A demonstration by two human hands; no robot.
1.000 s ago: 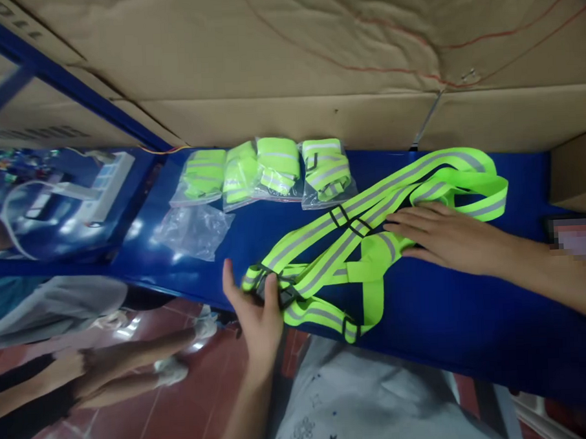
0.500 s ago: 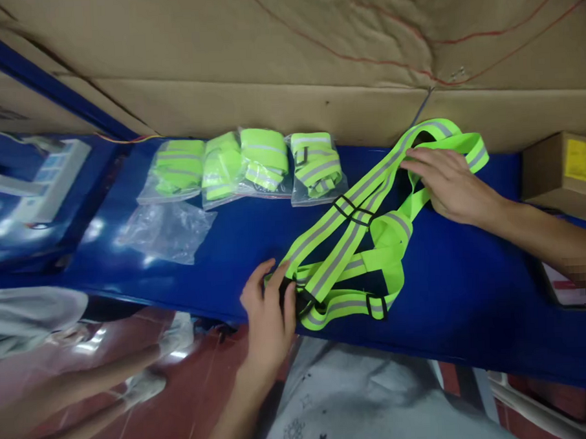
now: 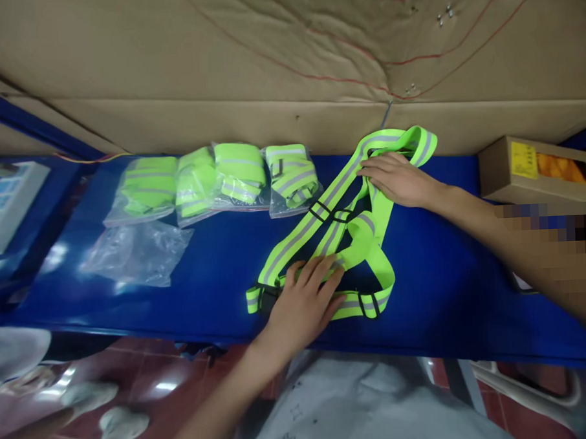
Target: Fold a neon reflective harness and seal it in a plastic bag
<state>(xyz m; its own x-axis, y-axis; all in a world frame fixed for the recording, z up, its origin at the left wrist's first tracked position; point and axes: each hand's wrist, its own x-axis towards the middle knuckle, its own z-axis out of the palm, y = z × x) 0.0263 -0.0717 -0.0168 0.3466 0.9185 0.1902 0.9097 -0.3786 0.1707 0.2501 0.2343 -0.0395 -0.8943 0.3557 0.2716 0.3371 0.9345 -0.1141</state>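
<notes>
Harness (image 3: 362, 245) is laid between front and back edges of the desk (image 3: 436, 291), seemingly steadied by the left hand (image 3: 301, 306), fingers spread; whether it is pinched by the right hand (image 3: 402, 179) cannot be told.

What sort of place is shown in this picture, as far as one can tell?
It looks like a workshop or small factory: a long blue bench, cardboard panels behind it, and a row of bagged yellow-green straps.

Lime-yellow strap harness (image 3: 361, 247) with grey stripes, in loose loops on the blue tabletop (image 3: 436, 284)
</notes>
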